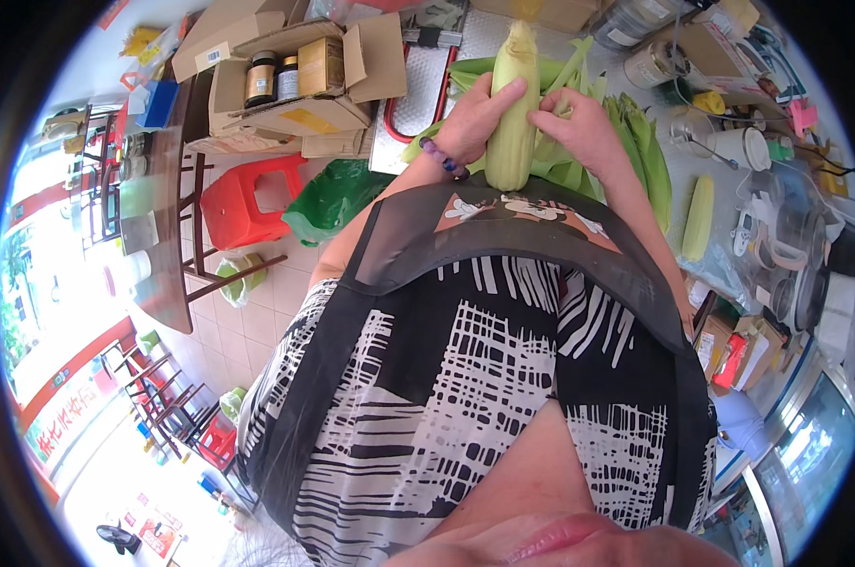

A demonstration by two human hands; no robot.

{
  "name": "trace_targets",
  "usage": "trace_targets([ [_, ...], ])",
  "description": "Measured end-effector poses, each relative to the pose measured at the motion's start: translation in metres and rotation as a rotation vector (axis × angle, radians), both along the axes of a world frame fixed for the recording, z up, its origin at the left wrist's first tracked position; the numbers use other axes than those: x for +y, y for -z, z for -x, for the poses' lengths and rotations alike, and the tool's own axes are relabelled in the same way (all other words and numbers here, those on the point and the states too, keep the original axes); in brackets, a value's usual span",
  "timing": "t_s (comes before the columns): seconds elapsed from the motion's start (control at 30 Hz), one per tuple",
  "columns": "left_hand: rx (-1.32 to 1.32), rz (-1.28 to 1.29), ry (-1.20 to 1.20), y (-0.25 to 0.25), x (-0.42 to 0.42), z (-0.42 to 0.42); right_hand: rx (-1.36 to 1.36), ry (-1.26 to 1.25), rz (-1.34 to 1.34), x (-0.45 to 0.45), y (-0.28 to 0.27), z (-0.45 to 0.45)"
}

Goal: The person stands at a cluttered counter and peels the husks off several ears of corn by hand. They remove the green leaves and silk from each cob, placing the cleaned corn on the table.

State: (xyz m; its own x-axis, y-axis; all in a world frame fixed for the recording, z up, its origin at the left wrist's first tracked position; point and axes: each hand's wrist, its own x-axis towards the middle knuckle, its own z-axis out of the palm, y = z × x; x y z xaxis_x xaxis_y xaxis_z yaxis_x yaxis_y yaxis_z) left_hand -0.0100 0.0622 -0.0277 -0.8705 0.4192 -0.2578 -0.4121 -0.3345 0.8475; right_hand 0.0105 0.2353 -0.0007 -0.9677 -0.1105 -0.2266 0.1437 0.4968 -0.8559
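Observation:
An ear of corn [514, 135], covered in thin pale husk, stands roughly upright in front of my apron [484, 234]. My left hand [468, 120], with a beaded bracelet at the wrist, is closed around its left side, thumb across the front. At its right side is my right hand [575, 127], thumb and forefinger pinched together close to the ear; whether they hold a strip of husk is hard to tell. Loose green husks [562, 166] lie on the metal tabletop behind and below both hands. Another pale ear of corn [698, 218] lies on the table to the right.
An open cardboard box [293, 117] holding jars stands at the left, above a red plastic stool [247, 202] and a green plastic bag [332, 202]. Jars, a white cup [745, 149] and cables crowd the table's right side. More green husks [636, 152] are heaped beside my right forearm.

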Motion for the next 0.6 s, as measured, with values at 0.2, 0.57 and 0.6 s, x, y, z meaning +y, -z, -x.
trace_targets([
  [0.2,0.032,0.092,-0.030,0.003,0.001,0.000,-0.041,-0.059,0.048,0.004,-0.001,0.003],
  [0.57,0.140,0.236,-0.080,0.008,0.006,-0.004,-0.077,-0.049,0.028,0.008,0.004,0.005],
  [0.6,0.158,0.261,-0.078,0.007,0.006,-0.004,-0.089,-0.051,0.023,0.009,0.003,0.005],
])
